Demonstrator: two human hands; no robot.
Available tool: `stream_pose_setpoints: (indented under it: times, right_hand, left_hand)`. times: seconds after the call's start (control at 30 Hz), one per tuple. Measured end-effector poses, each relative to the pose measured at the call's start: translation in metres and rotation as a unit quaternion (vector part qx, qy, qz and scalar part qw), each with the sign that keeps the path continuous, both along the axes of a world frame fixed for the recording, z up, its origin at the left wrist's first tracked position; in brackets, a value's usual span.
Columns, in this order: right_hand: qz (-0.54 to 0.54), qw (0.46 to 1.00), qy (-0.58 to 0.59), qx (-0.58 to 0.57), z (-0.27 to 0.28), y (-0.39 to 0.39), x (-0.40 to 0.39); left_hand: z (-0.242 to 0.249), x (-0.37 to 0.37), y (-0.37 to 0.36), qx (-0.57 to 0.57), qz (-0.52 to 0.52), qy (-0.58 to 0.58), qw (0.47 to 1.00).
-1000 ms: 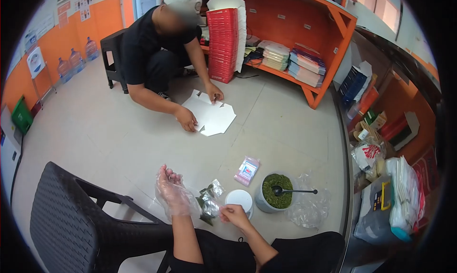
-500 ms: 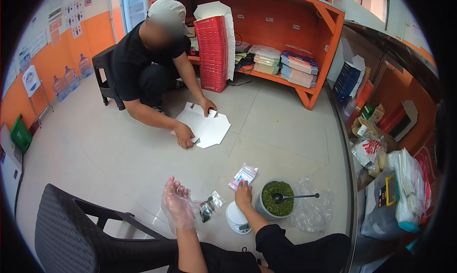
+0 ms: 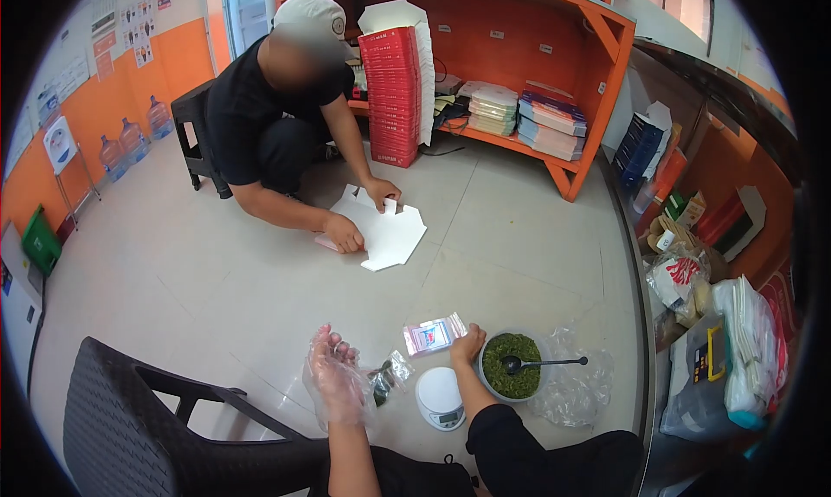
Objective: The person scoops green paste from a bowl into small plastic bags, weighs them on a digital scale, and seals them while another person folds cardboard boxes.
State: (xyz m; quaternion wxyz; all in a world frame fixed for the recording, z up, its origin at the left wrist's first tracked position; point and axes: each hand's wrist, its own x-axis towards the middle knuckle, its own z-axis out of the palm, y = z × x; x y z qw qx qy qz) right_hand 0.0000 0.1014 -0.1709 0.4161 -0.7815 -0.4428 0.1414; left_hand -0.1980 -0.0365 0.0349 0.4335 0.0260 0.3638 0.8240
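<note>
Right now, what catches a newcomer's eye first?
Probably the tall red stack at the front of the orange shelf, then the tub of green flakes with a black spoon, right of the white scale. Left of the scale, the left hand wears a clear plastic glove.

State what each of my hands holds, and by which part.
Your right hand appears to pinch the pink packet by its right end; your gloved left hand holds nothing.

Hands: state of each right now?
Left hand: open, in clear plastic, nothing visibly held.
Right hand: at edge of pink packet; grip cannot be told.
</note>
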Motion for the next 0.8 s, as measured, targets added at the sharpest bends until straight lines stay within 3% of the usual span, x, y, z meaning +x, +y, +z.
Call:
stream_pose_setpoints:
  times: [0.2, 0.3, 0.53, 0.8]
  right_hand:
    - [0.020, 0.996, 0.045, -0.079, -0.009, 0.006, -0.002]
    - [0.043, 0.998, -0.026, -0.046, -0.017, 0.004, -0.002]
    - [0.065, 0.996, 0.000, -0.056, -0.020, 0.003, 0.002]
    - [0.141, 0.980, 0.127, -0.067, -0.019, -0.008, 0.001]
  left_hand:
    - [0.002, 0.001, 0.002, -0.005, -0.007, 0.000, 1.000]
    - [0.002, 0.002, 0.001, -0.007, -0.008, 0.000, 1.000]
    - [0.002, 0.003, 0.002, 0.002, -0.009, 0.000, 1.000]
    - [0.003, 0.005, 0.001, -0.009, -0.007, 0.002, 1.000]
